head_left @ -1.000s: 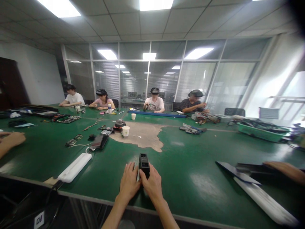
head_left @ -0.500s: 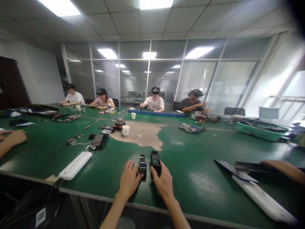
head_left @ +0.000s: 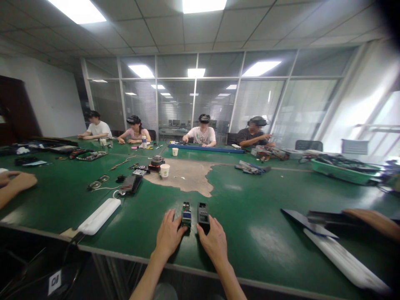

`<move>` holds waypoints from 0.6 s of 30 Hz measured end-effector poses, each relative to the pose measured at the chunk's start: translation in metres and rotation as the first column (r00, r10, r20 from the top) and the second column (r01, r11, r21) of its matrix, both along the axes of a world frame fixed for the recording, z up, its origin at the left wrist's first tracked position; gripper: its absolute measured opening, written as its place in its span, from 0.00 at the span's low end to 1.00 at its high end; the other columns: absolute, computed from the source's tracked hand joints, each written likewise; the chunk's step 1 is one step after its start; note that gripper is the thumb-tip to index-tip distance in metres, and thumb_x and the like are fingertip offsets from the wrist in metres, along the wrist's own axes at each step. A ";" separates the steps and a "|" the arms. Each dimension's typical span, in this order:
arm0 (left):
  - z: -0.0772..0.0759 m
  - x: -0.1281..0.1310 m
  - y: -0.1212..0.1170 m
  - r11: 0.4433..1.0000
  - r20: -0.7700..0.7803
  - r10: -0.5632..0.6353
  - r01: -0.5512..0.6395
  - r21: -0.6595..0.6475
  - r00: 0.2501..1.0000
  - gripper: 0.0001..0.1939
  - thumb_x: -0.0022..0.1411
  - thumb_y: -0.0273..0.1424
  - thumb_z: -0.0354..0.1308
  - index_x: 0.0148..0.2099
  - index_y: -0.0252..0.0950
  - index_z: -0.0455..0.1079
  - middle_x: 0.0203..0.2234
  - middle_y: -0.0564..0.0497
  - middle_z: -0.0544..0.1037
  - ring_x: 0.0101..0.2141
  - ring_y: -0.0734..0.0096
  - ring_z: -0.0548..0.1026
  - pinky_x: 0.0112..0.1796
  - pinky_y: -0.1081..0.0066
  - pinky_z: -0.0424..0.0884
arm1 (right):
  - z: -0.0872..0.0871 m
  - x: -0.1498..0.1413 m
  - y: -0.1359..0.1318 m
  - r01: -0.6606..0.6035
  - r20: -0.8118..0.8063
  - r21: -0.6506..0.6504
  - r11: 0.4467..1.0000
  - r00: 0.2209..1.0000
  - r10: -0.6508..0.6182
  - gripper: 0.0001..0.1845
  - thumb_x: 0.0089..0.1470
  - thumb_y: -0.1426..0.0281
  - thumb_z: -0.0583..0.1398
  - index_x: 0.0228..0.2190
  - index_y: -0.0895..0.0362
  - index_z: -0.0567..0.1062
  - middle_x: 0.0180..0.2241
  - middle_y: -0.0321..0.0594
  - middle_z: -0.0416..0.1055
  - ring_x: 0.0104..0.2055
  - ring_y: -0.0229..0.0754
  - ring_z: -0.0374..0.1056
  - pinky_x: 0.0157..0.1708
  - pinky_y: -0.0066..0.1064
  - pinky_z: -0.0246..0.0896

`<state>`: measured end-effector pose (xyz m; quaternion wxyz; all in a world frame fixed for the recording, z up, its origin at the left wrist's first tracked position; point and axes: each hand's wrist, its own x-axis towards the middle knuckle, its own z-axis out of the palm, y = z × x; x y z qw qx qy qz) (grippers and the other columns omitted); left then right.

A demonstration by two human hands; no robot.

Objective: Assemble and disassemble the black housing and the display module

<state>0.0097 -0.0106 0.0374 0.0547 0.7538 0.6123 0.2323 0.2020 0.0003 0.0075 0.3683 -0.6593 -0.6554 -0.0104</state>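
Observation:
A narrow circuit board with a small blue screen [head_left: 186,216] lies on the green table in front of me. Just left of it rests my left hand [head_left: 168,234], fingers apart, the thumb along the board's lower left edge; whether it presses on the board I cannot make out. To the board's right is a black plastic casing [head_left: 203,210] with cut-outs in its face. The thumb and fingers of my right hand [head_left: 214,237] are around the casing's near end. A small gap separates board and casing.
A white power strip [head_left: 100,216] lies left, near glasses [head_left: 98,182] and a paper cup [head_left: 164,170]. At right, another person's hand [head_left: 371,221] touches a dark long part. Gloves [head_left: 251,167] and a green basket [head_left: 343,173] are farther back. Several people sit opposite.
The casing has turned from a slant to nearly straight, parallel to the board, and sits slightly lower in my right hand. My left hand has barely moved.

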 end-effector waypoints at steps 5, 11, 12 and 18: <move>0.000 0.000 0.000 1.000 -0.010 0.001 0.000 0.008 1.000 0.26 0.66 0.49 0.48 0.61 0.44 0.64 0.64 0.45 0.60 0.64 0.55 0.54 0.62 0.57 0.50 | -0.007 -0.001 0.004 0.054 0.013 0.026 0.998 0.998 -0.054 0.42 0.53 0.50 0.57 0.57 0.71 0.63 0.56 0.60 0.65 0.60 0.57 0.59 0.59 0.42 0.52; -0.004 -0.001 0.000 1.000 -0.017 -0.001 0.001 0.026 1.000 0.29 0.67 0.51 0.46 0.62 0.40 0.63 0.63 0.43 0.60 0.64 0.54 0.54 0.61 0.57 0.51 | -0.005 -0.002 0.004 0.047 0.010 0.010 0.999 0.999 -0.047 0.45 0.52 0.48 0.58 0.58 0.71 0.62 0.56 0.61 0.64 0.60 0.57 0.58 0.58 0.43 0.53; -0.005 -0.001 0.001 1.000 -0.018 0.001 0.000 0.031 1.000 0.30 0.67 0.51 0.45 0.63 0.39 0.62 0.63 0.42 0.60 0.64 0.54 0.55 0.61 0.57 0.51 | -0.004 -0.001 0.003 0.043 0.008 0.006 0.999 0.999 -0.043 0.44 0.52 0.48 0.57 0.58 0.71 0.62 0.56 0.61 0.65 0.60 0.57 0.59 0.58 0.43 0.53; -0.004 -0.001 0.002 1.000 -0.040 -0.016 0.017 0.021 0.999 0.27 0.68 0.48 0.45 0.63 0.41 0.62 0.62 0.45 0.63 0.63 0.55 0.55 0.61 0.57 0.52 | -0.002 0.000 -0.001 -0.020 0.009 0.027 0.999 1.000 0.020 0.31 0.56 0.54 0.56 0.54 0.62 0.68 0.50 0.54 0.71 0.57 0.54 0.63 0.55 0.44 0.55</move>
